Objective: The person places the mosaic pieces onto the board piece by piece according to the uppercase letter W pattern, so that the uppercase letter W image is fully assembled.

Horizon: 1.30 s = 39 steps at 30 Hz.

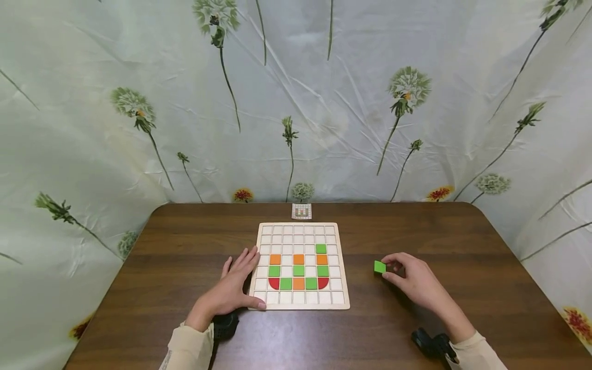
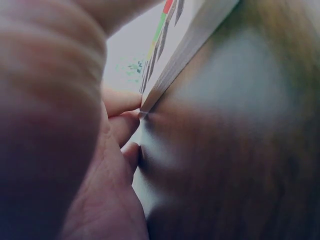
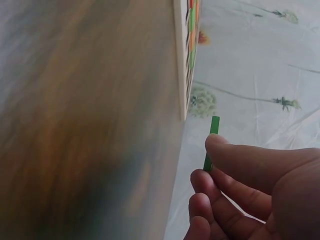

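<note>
A pale wooden grid board (image 1: pixel 299 303) lies on the table, with green, orange and red tiles set in its squares. My left hand (image 1: pixel 229 288) lies along the board's left side, fingers extended, thumb on the near left corner. In the left wrist view, fingertips (image 2: pixel 131 122) touch the board's edge (image 2: pixel 172 75). To the right of the board, my right hand (image 1: pixel 413 280) pinches a thin green square tile (image 1: pixel 380 267) between thumb and fingers. The right wrist view shows that tile (image 3: pixel 215 125) edge-on, held above the tabletop.
A small printed card (image 1: pixel 301 211) with a tile pattern lies just beyond the board's far edge. The brown wooden table (image 1: pixel 185 231) ends at a hanging pale curtain (image 1: pixel 333 103) printed with dandelions.
</note>
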Tool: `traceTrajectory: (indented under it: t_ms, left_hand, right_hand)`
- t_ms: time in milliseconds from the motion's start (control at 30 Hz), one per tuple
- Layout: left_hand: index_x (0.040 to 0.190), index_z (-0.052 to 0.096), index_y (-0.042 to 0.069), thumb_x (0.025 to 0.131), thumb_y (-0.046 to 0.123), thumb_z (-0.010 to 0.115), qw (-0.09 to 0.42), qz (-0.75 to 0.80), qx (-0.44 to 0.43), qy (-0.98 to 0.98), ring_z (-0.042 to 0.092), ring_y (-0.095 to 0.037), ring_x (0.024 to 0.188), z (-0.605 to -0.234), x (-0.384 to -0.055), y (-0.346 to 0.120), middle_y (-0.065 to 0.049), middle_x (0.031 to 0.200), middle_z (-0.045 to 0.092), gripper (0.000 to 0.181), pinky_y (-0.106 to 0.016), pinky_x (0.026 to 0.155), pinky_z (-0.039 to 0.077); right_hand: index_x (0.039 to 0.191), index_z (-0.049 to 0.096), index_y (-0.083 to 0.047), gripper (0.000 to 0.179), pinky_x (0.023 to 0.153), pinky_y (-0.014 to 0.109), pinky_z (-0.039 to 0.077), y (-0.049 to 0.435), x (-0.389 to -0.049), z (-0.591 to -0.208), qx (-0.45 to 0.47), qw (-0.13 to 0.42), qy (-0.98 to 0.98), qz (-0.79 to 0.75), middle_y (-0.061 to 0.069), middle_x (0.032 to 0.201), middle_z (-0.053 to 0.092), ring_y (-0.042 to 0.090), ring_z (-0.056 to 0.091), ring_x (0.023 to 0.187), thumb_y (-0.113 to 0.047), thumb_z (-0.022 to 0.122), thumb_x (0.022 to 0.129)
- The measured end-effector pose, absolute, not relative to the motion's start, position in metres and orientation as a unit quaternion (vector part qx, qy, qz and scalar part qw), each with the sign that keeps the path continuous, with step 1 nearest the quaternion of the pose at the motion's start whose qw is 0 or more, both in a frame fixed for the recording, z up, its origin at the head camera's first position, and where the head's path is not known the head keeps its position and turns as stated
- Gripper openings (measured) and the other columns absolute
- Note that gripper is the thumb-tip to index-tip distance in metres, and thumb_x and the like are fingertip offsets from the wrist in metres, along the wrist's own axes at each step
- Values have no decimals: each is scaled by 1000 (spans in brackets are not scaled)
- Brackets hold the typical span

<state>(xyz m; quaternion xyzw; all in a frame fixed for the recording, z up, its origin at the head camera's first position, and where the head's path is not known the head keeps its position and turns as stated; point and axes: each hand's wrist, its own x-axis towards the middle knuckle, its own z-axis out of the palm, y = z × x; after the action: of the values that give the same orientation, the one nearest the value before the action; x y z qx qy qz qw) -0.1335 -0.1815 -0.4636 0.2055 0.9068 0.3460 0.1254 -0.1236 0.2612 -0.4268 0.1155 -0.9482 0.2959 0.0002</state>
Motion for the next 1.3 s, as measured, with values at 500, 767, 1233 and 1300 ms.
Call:
traceTrajectory:
  t_ms: [500,767,1233,1300]
  left_hand:
    - [159,21,1,68,56,87,120,341,199,911,3,-38,153,-471,-129,-189,-12,168,10,125,-63,114,-8]
    - [159,21,0,68,54,88,122,343,198,910,3,-37,154,-470,-131,-187,-12,168,10,126,-63,114,-8]
    - [159,21,-1,68,53,88,116,340,206,910,4,-38,153,-468,-133,-183,-14,168,10,125,-63,114,-7]
    - [159,22,-1,68,52,89,114,341,208,910,4,-38,153,-468,-134,-182,-14,168,11,125,-63,114,-6]
  right_hand:
    - [108,72,-8,21,73,33,49,210,-141,-430,150,-4,-935,321,-1,94,64,15,56,85,-10,78,87]
    - [109,71,-9,22,74,33,48,187,-150,-430,157,-18,-930,332,-2,96,63,15,55,86,-12,78,88]
    - [108,73,-9,20,73,33,47,159,-162,-426,179,-17,-924,337,-1,94,64,18,56,84,-13,77,89]
    - [108,73,-9,20,74,33,48,155,-163,-425,178,-18,-924,338,-1,97,66,16,57,85,-14,77,89]
